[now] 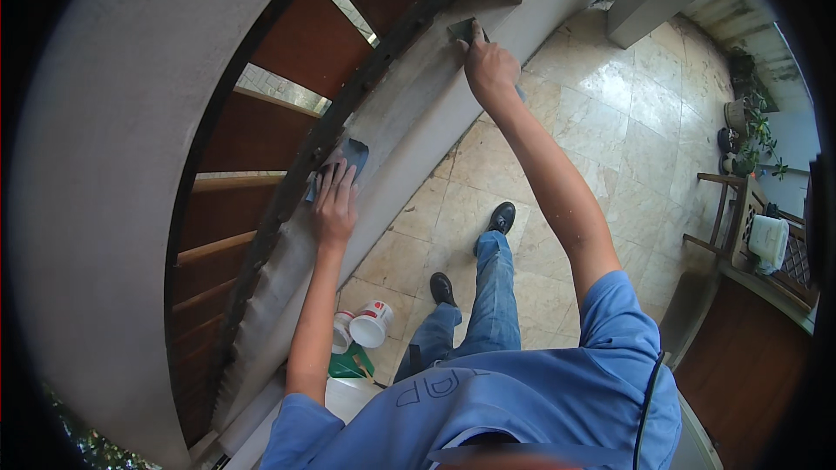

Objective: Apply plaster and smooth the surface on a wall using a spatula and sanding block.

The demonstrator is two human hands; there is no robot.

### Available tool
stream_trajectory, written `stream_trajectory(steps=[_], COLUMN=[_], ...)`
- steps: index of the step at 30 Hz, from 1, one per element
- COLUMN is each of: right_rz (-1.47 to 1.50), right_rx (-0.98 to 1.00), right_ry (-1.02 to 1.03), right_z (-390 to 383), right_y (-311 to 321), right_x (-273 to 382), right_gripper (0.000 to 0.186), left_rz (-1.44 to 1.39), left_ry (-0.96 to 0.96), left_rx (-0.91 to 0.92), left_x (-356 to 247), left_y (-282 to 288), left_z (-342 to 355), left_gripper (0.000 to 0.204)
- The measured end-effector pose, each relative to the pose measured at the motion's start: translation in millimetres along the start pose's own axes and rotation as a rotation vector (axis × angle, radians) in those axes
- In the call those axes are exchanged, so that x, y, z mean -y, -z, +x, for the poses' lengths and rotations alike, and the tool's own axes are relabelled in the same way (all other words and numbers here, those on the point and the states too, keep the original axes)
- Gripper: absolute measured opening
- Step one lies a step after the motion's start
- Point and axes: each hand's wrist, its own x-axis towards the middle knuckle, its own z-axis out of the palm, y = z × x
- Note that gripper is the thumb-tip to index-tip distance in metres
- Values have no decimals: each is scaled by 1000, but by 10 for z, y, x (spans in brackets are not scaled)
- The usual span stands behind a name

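Observation:
My right hand (493, 74) reaches far forward along a grey plastered ledge (396, 96) and grips what looks like a putty knife. Its flat dark blade (461, 30) lies on the ledge under my stretched index finger. A bit of blue shows behind that wrist. Closer to me, my left hand (334, 209) holds a dark blue-grey flat piece (354, 153) against the ledge beside the window frame. This piece sticks out past my fingertips and on the left of them. Its exact kind is hard to make out, and my palm hides part of it.
Dark-framed wooden slats (300, 39) rise left of the ledge. White buckets (372, 324) and a green item (348, 363) stand low by the wall near my left forearm. Tiled floor (557, 174) lies below. A wooden bench (740, 218) and potted plants (759, 135) are at right.

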Motion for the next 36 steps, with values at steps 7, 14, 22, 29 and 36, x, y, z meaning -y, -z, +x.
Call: stream_trajectory(steps=[7, 14, 22, 29, 36], right_rz=[88, -15, -44, -51, -32], right_rx=[-118, -67, -28, -39, -65], right_ry=[-33, 103, 142, 253, 265], right_z=[297, 106, 47, 210, 224], right_y=[-158, -2, 69, 68, 19], right_x=[-26, -118, -217, -280, -315], right_gripper=[49, 46, 46, 46, 48], left_rz=[-12, 14, -6, 14, 43], left_ry=[-13, 8, 4, 15, -5], left_rx=[-27, -11, -10, -9, -5], left_x=[-6, 0, -36, 3, -49], left_y=[0, -15, 31, -7, 31], left_z=[40, 0, 28, 12, 33], left_gripper=[29, 29, 28, 28, 27])
